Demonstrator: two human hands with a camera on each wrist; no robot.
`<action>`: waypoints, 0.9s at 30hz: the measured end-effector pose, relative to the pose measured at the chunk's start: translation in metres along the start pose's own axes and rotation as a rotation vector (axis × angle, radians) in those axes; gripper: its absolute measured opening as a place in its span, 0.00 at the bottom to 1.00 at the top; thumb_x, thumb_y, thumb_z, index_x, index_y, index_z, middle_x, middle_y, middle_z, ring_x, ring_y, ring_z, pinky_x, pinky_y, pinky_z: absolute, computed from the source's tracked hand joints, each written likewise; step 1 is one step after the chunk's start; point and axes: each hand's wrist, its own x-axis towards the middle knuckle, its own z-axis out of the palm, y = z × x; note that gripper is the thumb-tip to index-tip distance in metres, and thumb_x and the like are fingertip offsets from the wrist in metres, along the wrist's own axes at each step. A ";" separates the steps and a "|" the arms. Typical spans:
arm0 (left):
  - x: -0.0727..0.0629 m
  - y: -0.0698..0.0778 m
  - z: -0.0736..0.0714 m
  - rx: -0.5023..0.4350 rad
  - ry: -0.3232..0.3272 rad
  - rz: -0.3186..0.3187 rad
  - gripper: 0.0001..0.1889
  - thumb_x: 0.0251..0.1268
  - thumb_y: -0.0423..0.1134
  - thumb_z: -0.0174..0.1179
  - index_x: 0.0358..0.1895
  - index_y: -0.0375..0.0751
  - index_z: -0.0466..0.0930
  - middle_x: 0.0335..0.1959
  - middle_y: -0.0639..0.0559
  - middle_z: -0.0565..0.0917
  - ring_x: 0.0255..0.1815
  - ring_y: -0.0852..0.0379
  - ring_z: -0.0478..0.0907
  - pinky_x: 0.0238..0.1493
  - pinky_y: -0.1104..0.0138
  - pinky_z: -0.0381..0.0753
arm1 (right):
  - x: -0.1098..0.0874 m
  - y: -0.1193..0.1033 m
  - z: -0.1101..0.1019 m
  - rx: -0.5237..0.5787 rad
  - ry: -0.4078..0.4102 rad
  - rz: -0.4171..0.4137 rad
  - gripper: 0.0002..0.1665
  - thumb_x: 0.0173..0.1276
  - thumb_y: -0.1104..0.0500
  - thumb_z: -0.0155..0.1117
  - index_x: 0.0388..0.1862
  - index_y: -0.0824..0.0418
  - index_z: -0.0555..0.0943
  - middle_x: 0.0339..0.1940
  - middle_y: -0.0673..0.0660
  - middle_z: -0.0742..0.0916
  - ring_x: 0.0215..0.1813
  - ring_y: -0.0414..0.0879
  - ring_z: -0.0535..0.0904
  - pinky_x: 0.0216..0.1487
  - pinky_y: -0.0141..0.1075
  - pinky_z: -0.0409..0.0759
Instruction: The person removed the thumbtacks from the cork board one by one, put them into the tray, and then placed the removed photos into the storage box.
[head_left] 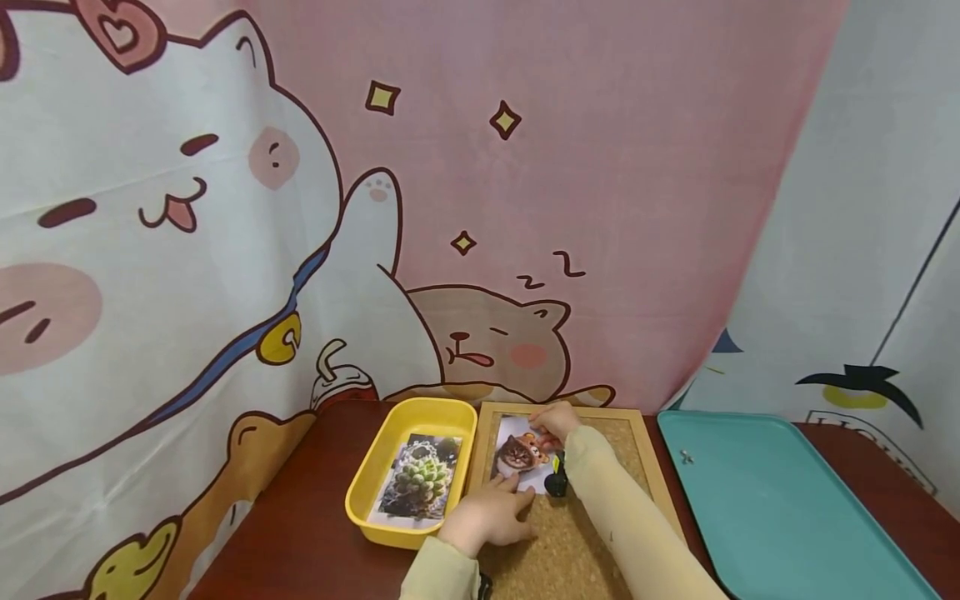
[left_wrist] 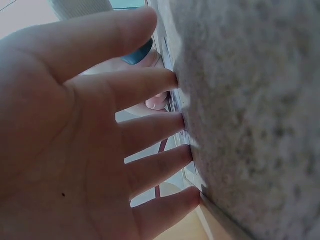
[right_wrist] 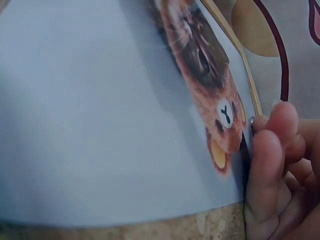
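Note:
A photo of a cat in a bear hood lies near the top left of a wood-framed corkboard. My left hand is spread, its fingertips resting along the photo's lower edge and the cork. At the photo's upper right corner is my right hand, fingers curled. In the right wrist view, its thumb and fingertips pinch a small shiny pin at the photo's edge; the fingers hide most of it. The left wrist view shows straight, separated left fingers touching the board.
Left of the board stands a yellow tray holding a succulent photo. A teal tray with a few small metallic pins lies to the right. A cartoon-printed curtain hangs behind the dark red table.

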 end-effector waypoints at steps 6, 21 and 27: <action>-0.001 0.001 0.001 -0.009 0.005 0.008 0.31 0.62 0.57 0.60 0.67 0.52 0.74 0.70 0.46 0.68 0.71 0.44 0.62 0.67 0.58 0.63 | -0.006 0.001 -0.001 -0.024 0.004 -0.004 0.13 0.61 0.71 0.61 0.45 0.72 0.82 0.11 0.52 0.74 0.12 0.40 0.72 0.14 0.32 0.76; 0.000 0.000 0.002 -0.008 0.016 0.017 0.31 0.61 0.57 0.61 0.67 0.52 0.74 0.69 0.46 0.69 0.71 0.45 0.62 0.67 0.59 0.63 | -0.014 0.000 -0.002 -0.092 0.010 -0.016 0.16 0.65 0.70 0.59 0.51 0.69 0.82 0.16 0.52 0.74 0.14 0.40 0.68 0.17 0.32 0.76; -0.002 0.001 0.001 -0.009 0.015 0.000 0.30 0.61 0.57 0.61 0.67 0.53 0.74 0.69 0.48 0.69 0.71 0.45 0.62 0.67 0.58 0.63 | -0.013 -0.002 0.000 -0.102 0.001 -0.016 0.15 0.65 0.69 0.58 0.50 0.69 0.82 0.14 0.52 0.74 0.14 0.40 0.69 0.16 0.32 0.76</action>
